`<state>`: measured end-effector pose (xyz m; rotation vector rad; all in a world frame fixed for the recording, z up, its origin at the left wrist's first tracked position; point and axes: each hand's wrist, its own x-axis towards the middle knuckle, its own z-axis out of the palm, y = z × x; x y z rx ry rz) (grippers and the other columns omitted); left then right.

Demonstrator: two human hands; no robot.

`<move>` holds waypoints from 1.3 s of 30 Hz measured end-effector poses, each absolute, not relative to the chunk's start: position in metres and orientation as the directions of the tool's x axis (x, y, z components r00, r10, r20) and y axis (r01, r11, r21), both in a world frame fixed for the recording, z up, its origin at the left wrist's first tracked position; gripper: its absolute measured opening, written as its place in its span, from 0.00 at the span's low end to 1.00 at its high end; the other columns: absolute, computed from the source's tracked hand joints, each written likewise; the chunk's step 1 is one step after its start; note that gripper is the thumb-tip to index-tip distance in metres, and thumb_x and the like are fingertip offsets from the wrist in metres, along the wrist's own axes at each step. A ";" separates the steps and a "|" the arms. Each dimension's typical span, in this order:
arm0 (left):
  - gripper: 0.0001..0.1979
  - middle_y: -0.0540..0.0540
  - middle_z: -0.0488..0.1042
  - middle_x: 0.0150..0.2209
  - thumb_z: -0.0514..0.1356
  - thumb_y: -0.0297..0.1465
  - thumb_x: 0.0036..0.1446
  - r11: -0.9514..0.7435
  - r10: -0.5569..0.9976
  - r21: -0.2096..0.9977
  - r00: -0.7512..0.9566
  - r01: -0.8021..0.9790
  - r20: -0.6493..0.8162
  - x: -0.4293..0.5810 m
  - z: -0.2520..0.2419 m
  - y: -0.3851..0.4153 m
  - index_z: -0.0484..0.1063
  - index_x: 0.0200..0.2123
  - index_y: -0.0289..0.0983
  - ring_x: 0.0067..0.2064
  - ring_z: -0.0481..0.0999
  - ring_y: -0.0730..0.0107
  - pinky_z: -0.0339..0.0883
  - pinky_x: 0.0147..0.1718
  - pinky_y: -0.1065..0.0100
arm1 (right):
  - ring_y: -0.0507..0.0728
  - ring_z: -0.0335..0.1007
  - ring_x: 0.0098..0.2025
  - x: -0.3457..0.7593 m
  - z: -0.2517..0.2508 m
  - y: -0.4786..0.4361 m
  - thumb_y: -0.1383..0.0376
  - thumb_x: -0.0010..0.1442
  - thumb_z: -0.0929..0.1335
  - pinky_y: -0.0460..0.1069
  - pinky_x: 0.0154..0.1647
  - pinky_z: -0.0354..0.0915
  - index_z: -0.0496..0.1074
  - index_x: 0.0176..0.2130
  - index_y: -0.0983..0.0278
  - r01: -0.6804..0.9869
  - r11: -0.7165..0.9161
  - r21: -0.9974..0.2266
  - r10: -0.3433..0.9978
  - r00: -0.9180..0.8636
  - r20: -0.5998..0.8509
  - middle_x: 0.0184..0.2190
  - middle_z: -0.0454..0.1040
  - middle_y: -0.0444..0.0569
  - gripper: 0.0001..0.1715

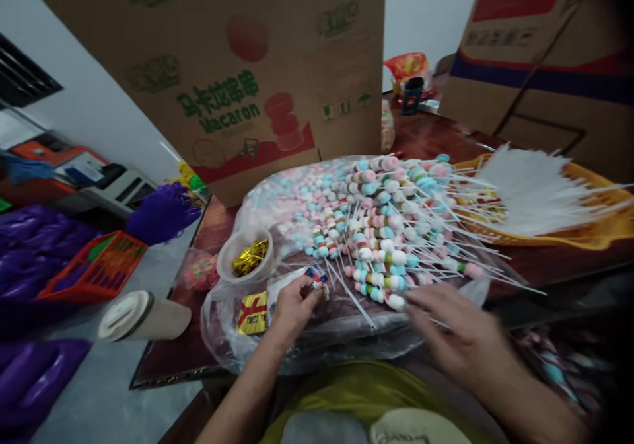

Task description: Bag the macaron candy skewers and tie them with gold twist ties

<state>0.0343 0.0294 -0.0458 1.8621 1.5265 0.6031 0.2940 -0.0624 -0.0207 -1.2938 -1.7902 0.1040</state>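
My left hand (293,308) is closed in a pinch on a small colourful wrapped packet (317,277) at the near edge of a big clear plastic bag (257,351). My right hand (453,328) lies with fingers stretched out over the white sticks at the near side of a heap of pastel candy skewers (386,232); nothing shows in it. The skewers lie on the bag, which also covers loose pink and blue candies (292,199). A small round tub of gold twist ties (246,256) stands just left of my left hand.
A "Macaron" cardboard box (232,80) stands behind the heap, another box (545,54) at the right. A yellow basket (589,226) holds white sticks (535,189). A lidded cup (141,315) lies on its side at the left, near an orange basket (94,265) and purple trays (30,246).
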 end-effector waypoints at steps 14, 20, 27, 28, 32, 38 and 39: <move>0.14 0.56 0.60 0.17 0.64 0.36 0.37 0.303 0.889 0.936 0.300 0.181 -0.346 0.004 -0.022 -0.005 0.62 0.21 0.35 0.21 0.55 0.80 0.48 0.22 0.75 | 0.52 0.62 0.29 0.178 -0.023 -0.006 0.56 0.50 0.68 0.45 0.28 0.60 0.68 0.39 0.66 0.054 -0.131 -0.990 0.939 -0.313 -0.142 0.28 0.68 0.44 0.19; 0.11 0.52 0.62 0.20 0.56 0.36 0.50 -0.022 0.943 0.918 0.312 0.396 -0.112 0.007 -0.019 -0.003 0.64 0.21 0.35 0.25 0.60 0.75 0.54 0.26 0.72 | 0.51 0.56 0.24 0.175 -0.026 -0.005 0.58 0.57 0.61 0.46 0.27 0.52 0.62 0.21 0.64 0.528 0.252 -0.811 0.965 -0.205 0.166 0.19 0.61 0.43 0.17; 0.18 0.48 0.66 0.24 0.44 0.35 0.61 -0.286 0.924 0.754 0.378 0.592 0.054 0.007 -0.025 -0.008 0.64 0.23 0.36 0.28 0.64 0.71 0.56 0.29 0.70 | 0.48 0.48 0.18 0.183 -0.016 0.008 0.50 0.60 0.57 0.44 0.18 0.47 0.54 0.16 0.63 0.583 0.180 -0.792 0.974 -0.217 0.062 0.14 0.51 0.40 0.28; 0.17 0.48 0.66 0.24 0.44 0.36 0.61 -0.286 0.924 0.754 0.377 0.591 0.055 0.006 -0.026 -0.008 0.64 0.24 0.36 0.28 0.65 0.71 0.56 0.29 0.70 | 0.48 0.50 0.19 0.185 -0.013 0.010 0.50 0.60 0.57 0.43 0.19 0.49 0.55 0.17 0.63 0.572 0.175 -0.802 0.972 -0.229 0.049 0.14 0.53 0.40 0.27; 0.11 0.52 0.64 0.22 0.51 0.36 0.58 -0.207 0.957 0.843 0.282 0.496 0.069 -0.001 -0.027 -0.008 0.65 0.28 0.36 0.25 0.63 0.74 0.55 0.25 0.73 | 0.50 0.57 0.20 0.204 -0.005 0.017 0.50 0.61 0.56 0.44 0.20 0.55 0.60 0.19 0.63 0.599 0.179 -0.781 0.984 -0.129 0.127 0.16 0.59 0.42 0.27; 0.12 0.51 0.64 0.21 0.51 0.34 0.58 -0.294 0.956 0.834 0.130 0.466 0.265 -0.020 -0.029 -0.012 0.67 0.26 0.35 0.25 0.64 0.75 0.58 0.26 0.74 | 0.56 0.65 0.20 0.254 -0.026 0.022 0.50 0.59 0.60 0.47 0.19 0.52 0.67 0.27 0.63 0.990 0.056 -0.128 0.959 -0.018 0.283 0.18 0.68 0.47 0.22; 0.13 0.49 0.66 0.22 0.51 0.34 0.59 -0.332 0.943 0.818 0.139 0.470 0.303 -0.022 -0.028 -0.011 0.68 0.26 0.35 0.26 0.66 0.74 0.59 0.27 0.73 | 0.56 0.64 0.18 0.259 -0.031 0.021 0.52 0.60 0.60 0.47 0.17 0.51 0.67 0.28 0.63 0.995 0.067 -0.079 0.973 -0.048 0.227 0.17 0.68 0.46 0.20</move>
